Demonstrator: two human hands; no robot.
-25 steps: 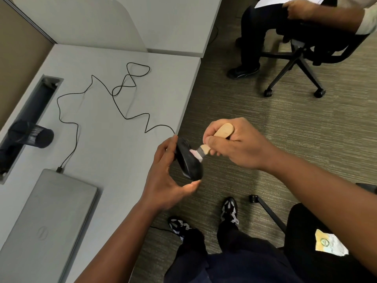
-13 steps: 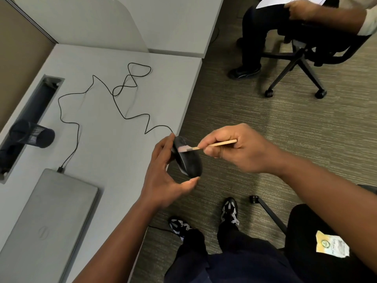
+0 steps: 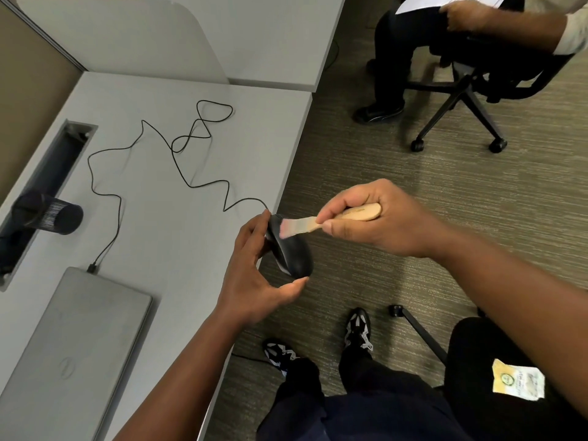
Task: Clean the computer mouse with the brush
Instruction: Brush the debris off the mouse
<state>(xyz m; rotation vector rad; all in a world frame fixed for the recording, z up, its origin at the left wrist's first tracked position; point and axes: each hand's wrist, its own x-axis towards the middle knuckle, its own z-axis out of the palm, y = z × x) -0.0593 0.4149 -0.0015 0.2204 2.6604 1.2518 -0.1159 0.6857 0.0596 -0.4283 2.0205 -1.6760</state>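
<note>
**Brush bristles on the mouse, held off the bench's right edge**

The left hand [image 3: 251, 275] grips the black computer mouse [image 3: 291, 249] — fingers curled round its far end, thumb under its near end — and holds it tilted in the air just past the right edge of the bench [image 3: 165, 224]. The right hand [image 3: 378, 218] pinches the wooden-handled brush [image 3: 331, 219] between thumb and curled fingers, the handle's rounded end showing past the knuckles. The pale bristles touch the mouse's upper part, near the left hand's fingertips.

From the mouse a thin black cable [image 3: 191, 160] snakes in loops across the bench top and ends at a plug on the far edge of a closed grey laptop [image 3: 73, 351], which lies at the near left. A dark mesh cup [image 3: 47, 214] lies tipped by the slot along the bench's left edge. On the carpet beyond the right edge, a second person [image 3: 445, 43] sits in a wheeled office chair [image 3: 461, 100].
</note>
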